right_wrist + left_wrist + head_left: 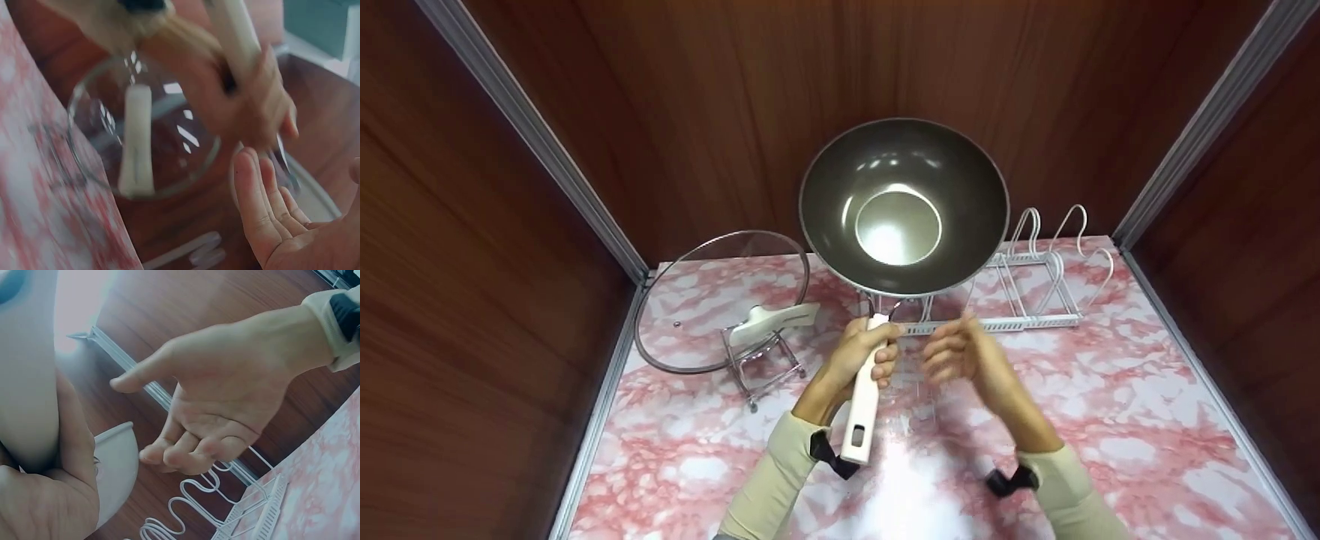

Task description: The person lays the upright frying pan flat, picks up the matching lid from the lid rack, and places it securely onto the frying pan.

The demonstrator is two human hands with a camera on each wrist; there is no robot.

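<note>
One wok juts toward the worktop's far edge, your left hand gripping its handle, right hand loosely spread.

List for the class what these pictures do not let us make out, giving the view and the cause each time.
- Head view: part of the white rack, hidden by the pan.
- Head view: the right hand's fine detail, lost to blur.
- Head view: the mark on the lid handle, too small to read.
- Left wrist view: the pan handle's full outline, cut off by the top and left edges.
- Right wrist view: the left hand's exact outline, blurred.
</note>
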